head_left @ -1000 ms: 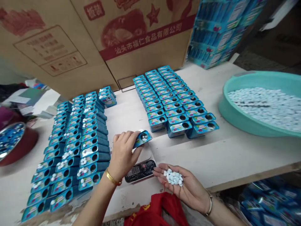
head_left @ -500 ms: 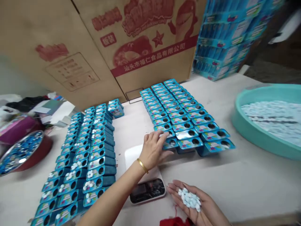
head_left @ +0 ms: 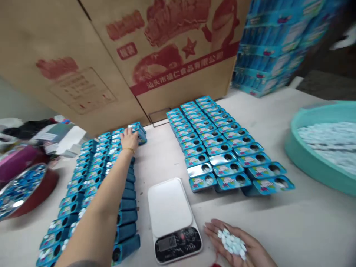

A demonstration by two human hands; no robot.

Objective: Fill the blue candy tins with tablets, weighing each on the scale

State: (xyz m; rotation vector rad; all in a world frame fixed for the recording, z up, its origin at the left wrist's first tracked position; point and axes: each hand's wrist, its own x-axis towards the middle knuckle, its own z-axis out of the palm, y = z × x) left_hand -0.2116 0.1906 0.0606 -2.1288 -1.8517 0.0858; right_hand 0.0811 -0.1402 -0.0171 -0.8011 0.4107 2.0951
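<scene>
My left hand [head_left: 129, 140] reaches to the far end of the left rows, its bent fingers against the far blue tins [head_left: 141, 138]. Blur and overlap hide whether it grips one. My right hand [head_left: 247, 243] is cupped palm up at the front, holding a heap of small pale candies [head_left: 232, 243]. Between the two groups of tins lies a white kitchen scale [head_left: 169, 207], its pan bare and its display apparently reading 0.0. The left rows of tins [head_left: 126, 215] carry loose white candies on several lids. On the right stand more tins [head_left: 230, 180] with round holes in their lids.
A turquoise tub [head_left: 294, 159] of pale candies stands at the right. Large cardboard boxes [head_left: 178, 87] wall off the back, beside stacked blue packs [head_left: 258, 70]. At the left is a red bowl [head_left: 44, 189] of blue wrapped pieces, near a purple container [head_left: 22, 163].
My left hand has left the near tins of the right group and moved far left to the back tins. The scale is now uncovered. My right hand still holds the candies.
</scene>
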